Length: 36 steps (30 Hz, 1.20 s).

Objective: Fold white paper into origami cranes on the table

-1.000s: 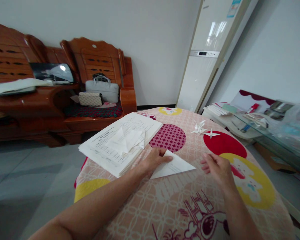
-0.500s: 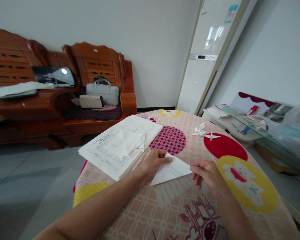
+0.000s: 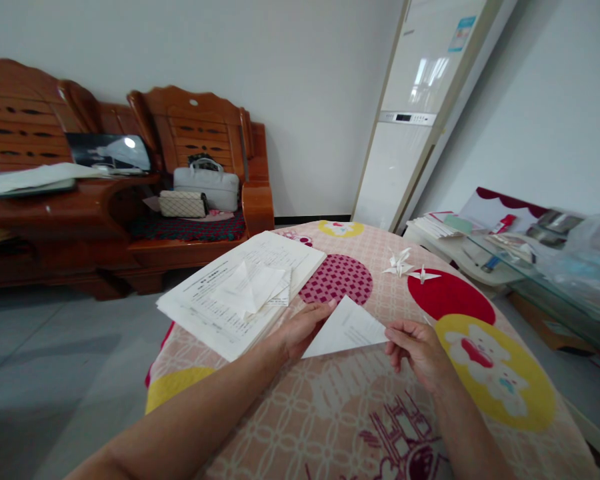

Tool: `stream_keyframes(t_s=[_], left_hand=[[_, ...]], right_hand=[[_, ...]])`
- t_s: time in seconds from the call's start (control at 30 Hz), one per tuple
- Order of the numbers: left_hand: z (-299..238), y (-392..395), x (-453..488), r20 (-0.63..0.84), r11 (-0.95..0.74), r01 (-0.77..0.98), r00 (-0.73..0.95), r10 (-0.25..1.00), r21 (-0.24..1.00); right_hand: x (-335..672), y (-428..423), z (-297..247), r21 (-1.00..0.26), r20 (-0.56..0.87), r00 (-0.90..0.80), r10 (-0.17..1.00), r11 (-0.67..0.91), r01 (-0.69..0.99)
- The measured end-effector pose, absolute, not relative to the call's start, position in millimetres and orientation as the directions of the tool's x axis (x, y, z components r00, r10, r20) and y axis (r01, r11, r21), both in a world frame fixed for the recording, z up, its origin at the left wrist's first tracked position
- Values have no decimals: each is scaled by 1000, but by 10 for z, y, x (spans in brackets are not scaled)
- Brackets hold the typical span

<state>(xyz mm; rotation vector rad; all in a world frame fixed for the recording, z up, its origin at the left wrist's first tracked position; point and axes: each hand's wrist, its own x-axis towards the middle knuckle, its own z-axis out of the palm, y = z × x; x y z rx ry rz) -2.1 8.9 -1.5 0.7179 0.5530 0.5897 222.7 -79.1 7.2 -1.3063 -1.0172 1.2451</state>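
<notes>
A white paper folded into a triangle [image 3: 347,329] is held just above the patterned tablecloth [image 3: 360,413]. My left hand [image 3: 303,328] grips its left edge, fingers behind the sheet and thumb towards the top corner. My right hand [image 3: 416,348] pinches the paper's right corner between thumb and fingers. Both hands are closed on the paper.
A stack of printed sheets [image 3: 240,290] with folded pieces on top lies at the table's left. Two small paper cranes [image 3: 407,267] sit at the far side. A wooden bench [image 3: 130,193] with bags stands beyond, a tall white appliance [image 3: 420,113] behind, and a cluttered glass table [image 3: 530,253] to the right.
My right hand moved left from the cloth and took hold of the paper's right corner. The triangle has tilted up off the table between both hands.
</notes>
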Motion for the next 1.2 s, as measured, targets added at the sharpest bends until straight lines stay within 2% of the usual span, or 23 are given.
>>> stream_keyframes(t_s=[0.3,0.5,0.67,0.83,1.0,1.2], left_hand=[[-58,93,-29,-233,660,-287,778,583,694],[-36,96,-35,-223,628,-310,749,624,714],[5,76,-39,-211,637,-311,766,607,705],[12,67,-40,-214,586,-337,706,675,737],[8,75,-45,-191,561,-325,715,673,761],[-24,111,-48,-176,461,-259,685,707,849]], right_hand=[[2223,-779,34,-986,-148,77,986,-141,-91],[2216,-760,0,-985,-158,79,984,-151,-87],[2226,-756,-5,-983,-156,77,985,-147,-108],[2239,-758,-9,-981,-167,64,984,-158,-115],[2250,-757,-24,-982,-162,68,984,-154,-114],[2246,-750,-18,-979,-178,83,981,-168,-115]])
